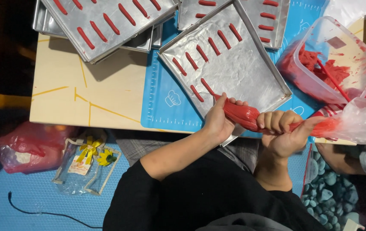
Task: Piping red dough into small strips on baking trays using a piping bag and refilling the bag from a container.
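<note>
Both hands clamp the clear plastic piping bag of red batter point(251, 117): left hand point(219, 122) steadies its tip over the foil-lined metal tray point(242, 72), right hand point(283, 128) squeezes. Probably best to keep pressure even so strips match.

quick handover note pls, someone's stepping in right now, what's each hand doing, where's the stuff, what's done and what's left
Left hand: gripped around the front of the piping bag of red paste, near the tip at the tray's near corner.
Right hand: squeezing the bag's twisted rear; loose plastic trails to the right.
Front foil-lined tray: nine short red strips piped along its left side; the right side is bare foil.
Other trays behind it already carry red strips.
Plastic tub at right holds more red paste and a red stick.
Left: the bare part of the front tray.
</note>
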